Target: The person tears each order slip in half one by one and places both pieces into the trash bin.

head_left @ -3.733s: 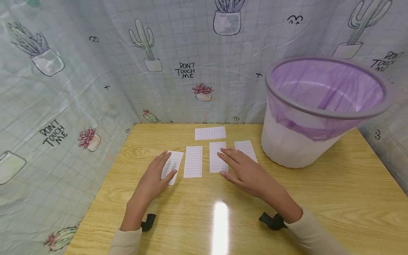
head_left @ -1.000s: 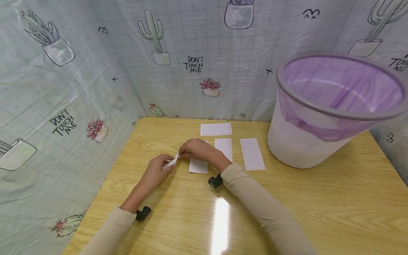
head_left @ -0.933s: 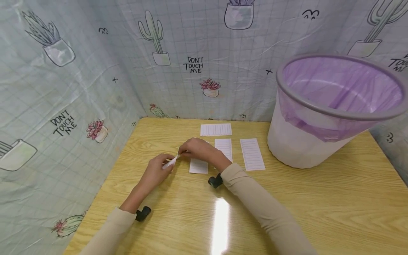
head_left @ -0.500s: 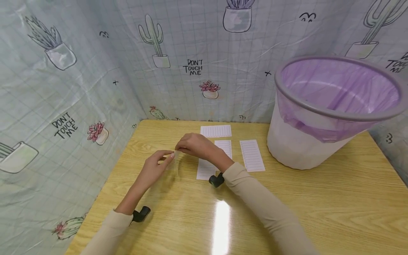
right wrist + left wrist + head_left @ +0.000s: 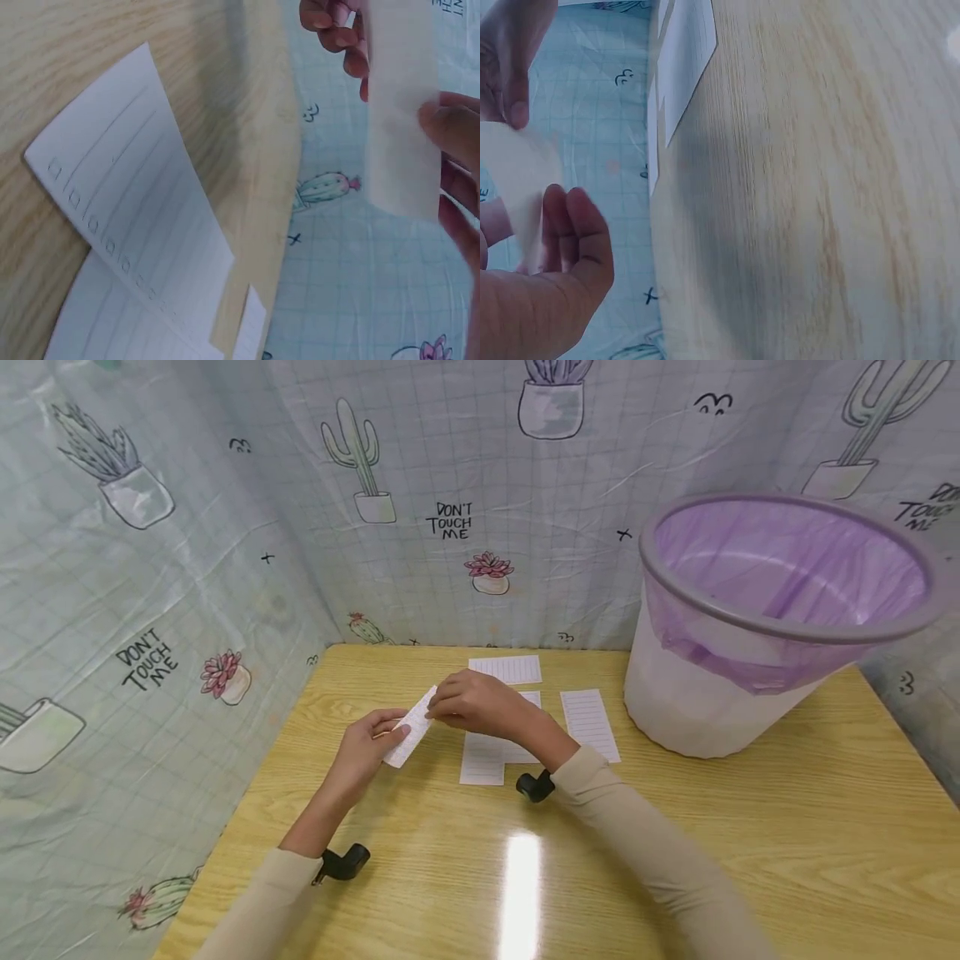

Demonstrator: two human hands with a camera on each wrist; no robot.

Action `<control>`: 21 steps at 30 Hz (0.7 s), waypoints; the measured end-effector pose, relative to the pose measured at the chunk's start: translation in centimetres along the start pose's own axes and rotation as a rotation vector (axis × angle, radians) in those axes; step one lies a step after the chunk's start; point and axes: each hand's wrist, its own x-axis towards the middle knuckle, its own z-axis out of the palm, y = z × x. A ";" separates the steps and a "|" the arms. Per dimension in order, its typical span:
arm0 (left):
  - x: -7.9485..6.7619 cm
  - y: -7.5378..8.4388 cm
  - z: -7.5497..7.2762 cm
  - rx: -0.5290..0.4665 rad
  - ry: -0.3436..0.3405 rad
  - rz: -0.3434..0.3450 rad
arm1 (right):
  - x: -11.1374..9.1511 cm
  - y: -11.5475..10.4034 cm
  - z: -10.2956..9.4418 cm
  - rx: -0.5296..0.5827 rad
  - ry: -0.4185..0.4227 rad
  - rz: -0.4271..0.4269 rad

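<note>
A white slip of paper (image 5: 412,728) is held up slanted above the table, between both hands. My left hand (image 5: 362,750) pinches it near its middle, thumb on the near face. My right hand (image 5: 480,703) has its fingertips curled at the slip's upper right edge. In the right wrist view the slip (image 5: 403,150) looks narrow and blank; whether it is folded I cannot tell. Below my right hand lies a lined checklist sheet (image 5: 482,767), overlapping the left side of another lined sheet (image 5: 522,753). My right hand and forearm partly cover both.
One more lined sheet (image 5: 590,725) lies to the right, and another (image 5: 517,668) lies sideways at the back. A white bin (image 5: 686,710) with a purple liner stands at the table's right. A cactus-print curtain (image 5: 420,468) closes off the back and left.
Earlier both hands were spread over the sheets. The leftmost sheet has since been lifted, and its neighbour has shifted right onto another. In the last half second the slip has turned its face toward the head camera.
</note>
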 end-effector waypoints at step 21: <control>1.4 1.7 3.5 0.183 -0.051 0.233 | -1.2 0.6 -2.6 0.071 -0.262 0.364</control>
